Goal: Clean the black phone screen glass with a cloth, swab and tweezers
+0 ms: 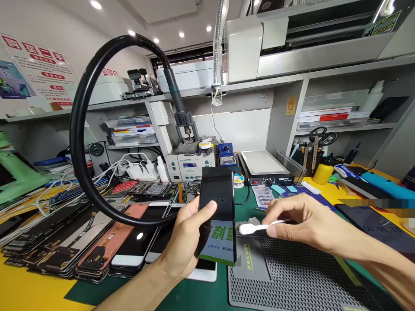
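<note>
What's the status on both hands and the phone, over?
Left fingers gripping phone. Right fingers pinching white brush beside it, contact unclear. Nothing visibly blocking between them.

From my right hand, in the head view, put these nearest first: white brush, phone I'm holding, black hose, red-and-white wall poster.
1. White brush: in the right hand.
2. Phone: in the left hand.
3. Black hose: farther left.
4. Wall poster: upper left.

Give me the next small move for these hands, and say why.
Perhaps draw the brush lightly along the edge of the phone: the left hand grips the phone, while the right hand holds the brush beside it, bristles facing it.
</note>
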{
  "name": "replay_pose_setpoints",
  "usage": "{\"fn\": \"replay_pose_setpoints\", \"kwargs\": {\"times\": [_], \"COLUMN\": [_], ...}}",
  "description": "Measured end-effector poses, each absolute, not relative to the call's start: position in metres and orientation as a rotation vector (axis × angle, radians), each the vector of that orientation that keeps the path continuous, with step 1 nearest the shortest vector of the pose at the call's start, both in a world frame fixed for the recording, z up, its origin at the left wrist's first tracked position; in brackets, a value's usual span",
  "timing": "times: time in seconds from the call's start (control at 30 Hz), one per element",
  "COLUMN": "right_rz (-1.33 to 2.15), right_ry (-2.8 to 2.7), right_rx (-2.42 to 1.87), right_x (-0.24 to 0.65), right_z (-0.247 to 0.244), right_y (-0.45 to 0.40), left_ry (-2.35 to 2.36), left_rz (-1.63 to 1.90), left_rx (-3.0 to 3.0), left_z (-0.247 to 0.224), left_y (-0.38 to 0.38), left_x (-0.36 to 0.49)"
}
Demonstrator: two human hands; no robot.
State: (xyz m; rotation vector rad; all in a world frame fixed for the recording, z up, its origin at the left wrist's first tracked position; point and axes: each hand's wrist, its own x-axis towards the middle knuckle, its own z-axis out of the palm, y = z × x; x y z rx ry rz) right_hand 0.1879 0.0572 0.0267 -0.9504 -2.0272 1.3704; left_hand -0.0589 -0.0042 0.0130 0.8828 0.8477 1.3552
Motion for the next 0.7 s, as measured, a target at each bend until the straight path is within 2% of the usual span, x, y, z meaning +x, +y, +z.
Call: {"fn": "replay_pose_setpoints", "kwargs": {"times": [0.43, 0.7], "right_rz": [1.335, 1.426], "right_ry": [-2.059, -2.059], "right_rx": [-0.975, -0.896], "right_x": [0.192, 0.183], "right_z": [0.029, 0.022], "right_y": [0.065, 0.057], "left_ry": [0.823, 0.858], "left_rz": [1.351, 1.358], "left_rx": [0.882, 0.889], "left_z": [0.012, 0.014], "left_y": [-0.004, -0.004], "left_x": [-0.058, -0.057]}}
